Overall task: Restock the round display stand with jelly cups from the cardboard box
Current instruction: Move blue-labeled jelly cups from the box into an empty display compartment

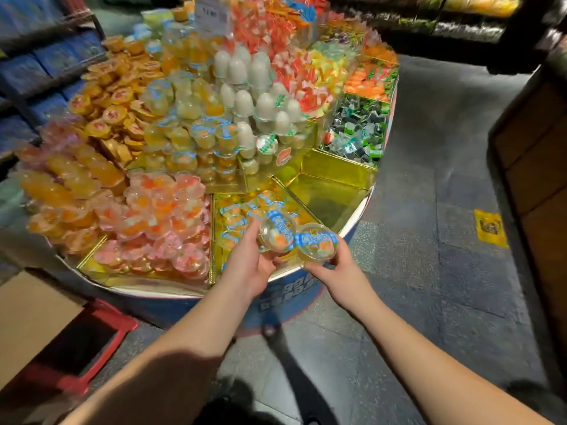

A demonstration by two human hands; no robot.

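Hands hover at the round display stand (352, 223) — left hand (248, 265) and right hand (343, 271) each grip a clear blue-lidded jelly cup (276, 236); set them lid-up in the half-filled gold compartment (219, 240).

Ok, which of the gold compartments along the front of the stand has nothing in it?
The gold compartment just right of the hands: bare foil floor and walls. The one left of it holds blue-lidded jelly cups; the one beyond holds green-wrapped sweets.

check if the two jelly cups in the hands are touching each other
Touching: in the head view the rim of the left hand's cup meets the rim of the right hand's cup, no gap between them.
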